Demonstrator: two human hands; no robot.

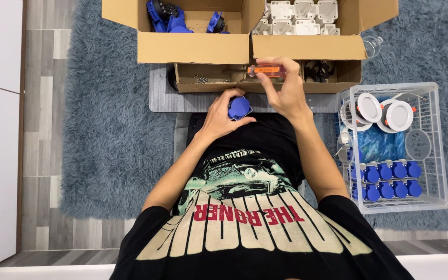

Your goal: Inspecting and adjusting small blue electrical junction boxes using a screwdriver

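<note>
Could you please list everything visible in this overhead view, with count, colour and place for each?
Blue socket part: one, blue, in the left hand.
Screwdriver: one, orange handle, in the right hand.
Large cardboard boxes: two, brown, at the top; the left holds blue parts, the right white housings.
Small cardboard tray: one, brown, below the big boxes, with a few small screws.
Wire basket: one, white, right side.
Round lamps: at least two, white, in the basket's upper part.
Finished blue sockets: about ten, in two rows at the basket's lower part.
Rug: one, grey-blue, shaggy, under everything.
Left hand: gripping the blue part.
Right hand: holding the screwdriver.
</note>
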